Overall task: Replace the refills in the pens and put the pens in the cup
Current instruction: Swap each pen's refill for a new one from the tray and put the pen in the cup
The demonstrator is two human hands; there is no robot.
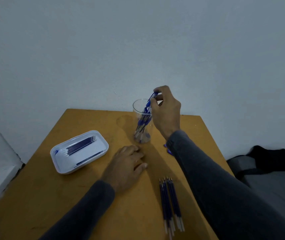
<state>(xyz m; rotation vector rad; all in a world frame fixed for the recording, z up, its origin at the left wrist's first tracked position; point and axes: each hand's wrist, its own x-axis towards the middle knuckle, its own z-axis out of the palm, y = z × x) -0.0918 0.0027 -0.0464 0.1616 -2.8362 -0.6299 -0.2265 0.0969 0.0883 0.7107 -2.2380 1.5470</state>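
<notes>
The right hand (166, 110) pinches a pen (151, 99) by its top over the cup (142, 121), seemingly dropping it in. The left hand (128, 165) rests flat, released. Next: fresh refills (170, 203) near the right forearm.

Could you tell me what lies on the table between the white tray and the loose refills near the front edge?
In the head view, the left hand rests flat between the tray and the refills.

Cup (142, 122) near table's far edge: clear, glossy, glass or plastic, can't tell. Table (86, 196): matt ochre top, faintly scuffed. Tray (58, 163) toward left edge: smooth glossy white plastic. Refills (170, 203) near front edge: slim plastic tubes, metal-looking tips. Sleeves (216, 187): matt grey cloth.
</notes>
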